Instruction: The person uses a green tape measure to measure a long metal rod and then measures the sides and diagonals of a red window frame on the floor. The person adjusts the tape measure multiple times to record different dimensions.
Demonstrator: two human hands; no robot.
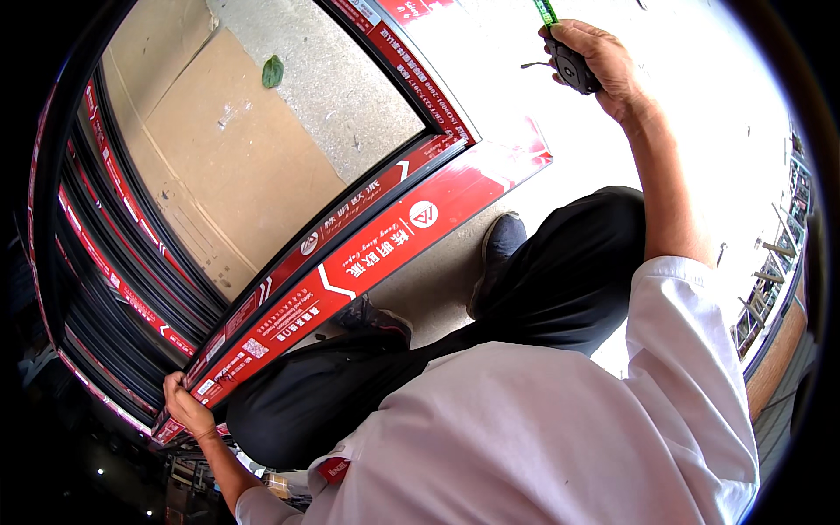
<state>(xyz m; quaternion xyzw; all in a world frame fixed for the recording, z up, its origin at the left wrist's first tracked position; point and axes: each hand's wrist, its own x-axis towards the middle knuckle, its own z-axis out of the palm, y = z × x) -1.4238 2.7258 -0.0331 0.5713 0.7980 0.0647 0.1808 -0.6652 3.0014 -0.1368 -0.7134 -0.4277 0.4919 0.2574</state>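
- We see the two hands far apart from each other, each one occupied with a different thing.
- The right hand [612, 63] is closed around a black tape measure [573, 68]; its green blade [546, 12] comes out and leaves the view at the top edge, so we cannot tell where it ends.
- The left hand [187, 409] touches the lower left corner of the red-wrapped frame [385, 249]. Its fingertips are hidden from us, so we cannot tell if they are clamped there or only resting.
- The frame lies in front of the person's knees, and the long axis of its near side goes from lower left to upper right.
- Thus the left hand is the nearer one, directly at one end. The right hand is past the other end, higher and more to the right, not touching it.
- Inside the frame's opening we notice brown cardboard [236, 166] and a green leaf [273, 72]; at the left, more dark and red frame bars [131, 293] are side by side.
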